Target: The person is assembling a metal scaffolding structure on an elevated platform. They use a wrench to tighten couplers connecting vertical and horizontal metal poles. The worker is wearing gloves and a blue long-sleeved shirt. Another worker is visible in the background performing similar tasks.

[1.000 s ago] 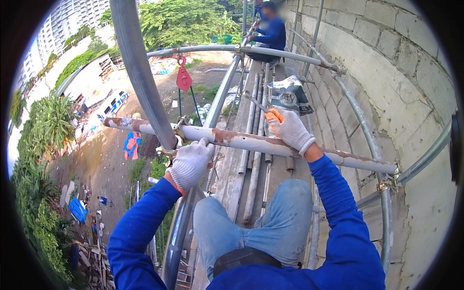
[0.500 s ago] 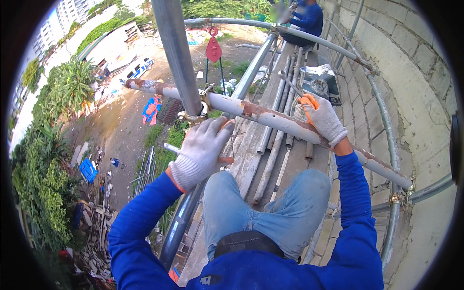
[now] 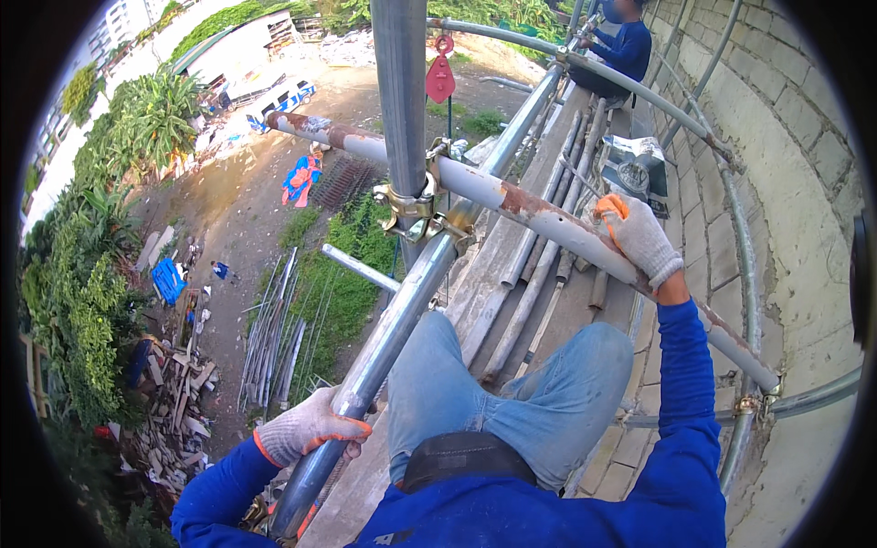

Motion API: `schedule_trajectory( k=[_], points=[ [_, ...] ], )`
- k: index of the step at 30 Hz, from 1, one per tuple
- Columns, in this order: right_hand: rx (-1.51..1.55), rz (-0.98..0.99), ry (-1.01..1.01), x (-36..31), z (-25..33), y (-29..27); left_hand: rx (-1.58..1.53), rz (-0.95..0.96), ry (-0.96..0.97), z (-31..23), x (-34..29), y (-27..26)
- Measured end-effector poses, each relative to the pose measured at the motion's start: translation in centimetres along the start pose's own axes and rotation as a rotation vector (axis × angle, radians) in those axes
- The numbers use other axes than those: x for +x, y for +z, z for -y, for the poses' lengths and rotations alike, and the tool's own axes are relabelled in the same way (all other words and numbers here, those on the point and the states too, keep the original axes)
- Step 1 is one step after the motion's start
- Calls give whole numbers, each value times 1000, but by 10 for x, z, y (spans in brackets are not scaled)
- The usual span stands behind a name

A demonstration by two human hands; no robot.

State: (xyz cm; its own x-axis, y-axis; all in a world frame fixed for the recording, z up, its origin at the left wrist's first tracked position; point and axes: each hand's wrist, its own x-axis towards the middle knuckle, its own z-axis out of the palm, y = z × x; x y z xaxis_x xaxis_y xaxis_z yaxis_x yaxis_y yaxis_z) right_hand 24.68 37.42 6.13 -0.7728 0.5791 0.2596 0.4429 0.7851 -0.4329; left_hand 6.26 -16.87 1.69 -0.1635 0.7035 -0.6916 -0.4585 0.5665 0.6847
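Observation:
My left hand, in a pale knitted glove with orange showing at the fingers, is wrapped round a sloping grey scaffold pipe beside my left knee. My right hand, gloved alike, is closed on a metal wrench whose shaft points up and away to the left. That hand is against or just above a rusty, white-painted pipe crossing in front of me. Brass-coloured scaffold clamps sit where the upright pole meets the crossing pipes. Neither hand is on these clamps.
Loose pipes lie along the plank walkway ahead. A co-worker in blue sits at its far end. A block wall bounds the right side. A red pulley block hangs ahead; the ground lies far below on the left.
My left hand has left the clamp area and moved down and back onto the sloping pipe. My right hand keeps the wrench. The whole view has shifted slightly.

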Motion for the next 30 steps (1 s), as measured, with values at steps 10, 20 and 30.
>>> schedule_trajectory(
  k=[10, 20, 30],
  points=[
    [83, -152, -125, -17, 33, -10, -116, 62, -22, -9, -6, 8],
    [878, -46, 86, -72, 113, 185, 991, -679, 497, 7, 5, 41],
    [983, -190, 60, -11, 107, 229, 1127, -879, 504, 9, -1, 58]
  ],
)
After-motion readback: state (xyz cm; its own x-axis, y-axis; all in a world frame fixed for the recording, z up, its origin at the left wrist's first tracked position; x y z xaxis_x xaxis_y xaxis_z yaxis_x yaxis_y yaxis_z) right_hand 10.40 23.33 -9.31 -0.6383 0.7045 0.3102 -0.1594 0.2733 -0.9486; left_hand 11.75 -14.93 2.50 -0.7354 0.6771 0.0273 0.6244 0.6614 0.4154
